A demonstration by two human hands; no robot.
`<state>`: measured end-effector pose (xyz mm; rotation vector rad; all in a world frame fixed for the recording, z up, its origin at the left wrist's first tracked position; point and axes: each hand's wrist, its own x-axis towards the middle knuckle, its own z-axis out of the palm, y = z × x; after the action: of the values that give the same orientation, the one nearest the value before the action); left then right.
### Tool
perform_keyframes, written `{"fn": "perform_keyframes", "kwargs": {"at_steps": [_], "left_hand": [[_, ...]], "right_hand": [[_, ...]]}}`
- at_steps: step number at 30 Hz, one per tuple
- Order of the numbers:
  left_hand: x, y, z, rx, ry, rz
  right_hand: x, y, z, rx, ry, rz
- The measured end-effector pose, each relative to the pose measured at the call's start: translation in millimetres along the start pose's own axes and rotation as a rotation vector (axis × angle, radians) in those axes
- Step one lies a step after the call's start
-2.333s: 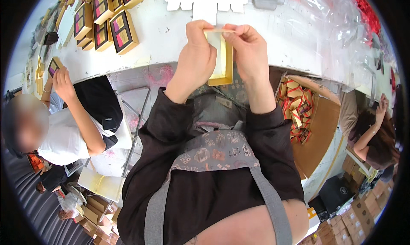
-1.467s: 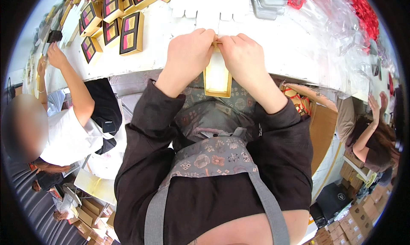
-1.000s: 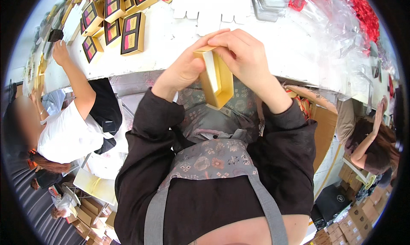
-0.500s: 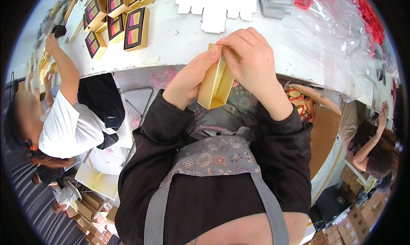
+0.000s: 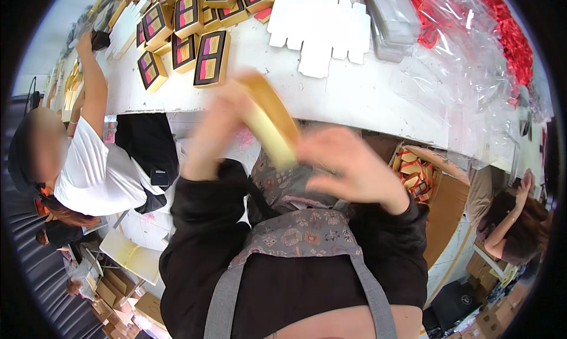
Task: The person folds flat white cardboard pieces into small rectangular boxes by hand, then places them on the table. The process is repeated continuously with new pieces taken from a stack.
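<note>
A narrow gold cardboard box (image 5: 270,123) is tilted in front of my apron, smeared by motion. My left hand (image 5: 220,121) grips its upper left side. Beside its lower right end is my right hand (image 5: 348,162), blurred, thumb apart from the fingers; whether the fingertips touch the box I cannot tell. On the table beyond, gold boxes with dark inserts and pink-and-gold pieces (image 5: 211,58) are piled to the left. White unfolded carton blanks (image 5: 322,29) lie straight ahead.
Clear plastic sleeves (image 5: 390,23), clear film (image 5: 466,61) and red ribbon (image 5: 509,29) cover the table's right part. A cardboard carton (image 5: 452,203) with red-and-gold items stands below the table edge at my right. One person (image 5: 97,168) works at left, another (image 5: 511,221) at far right.
My hands have moved apart, the left one swinging left with the gold box. My right hand has come down from the box's top to its lower end. The view has shifted slightly.
</note>
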<state>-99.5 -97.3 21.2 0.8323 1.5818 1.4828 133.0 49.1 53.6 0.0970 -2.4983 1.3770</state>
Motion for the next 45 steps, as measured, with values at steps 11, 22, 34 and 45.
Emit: {"fn": "perform_keyframes", "kwargs": {"at_steps": [11,22,34,45], "left_hand": [[45,9,23,-0.225,0.323,0.142],[103,-22,37,-0.422,0.328,0.087],[53,23,24,-0.539,0.097,-0.14],[23,-5,94,0.588,0.685,0.478]], "right_hand": [[36,106,-44,-1.256,0.203,0.129],[37,107,-68,-1.244,0.419,-0.199],[1,58,-43,-1.088,0.308,-0.426],[11,13,12,0.595,0.288,0.262]]}}
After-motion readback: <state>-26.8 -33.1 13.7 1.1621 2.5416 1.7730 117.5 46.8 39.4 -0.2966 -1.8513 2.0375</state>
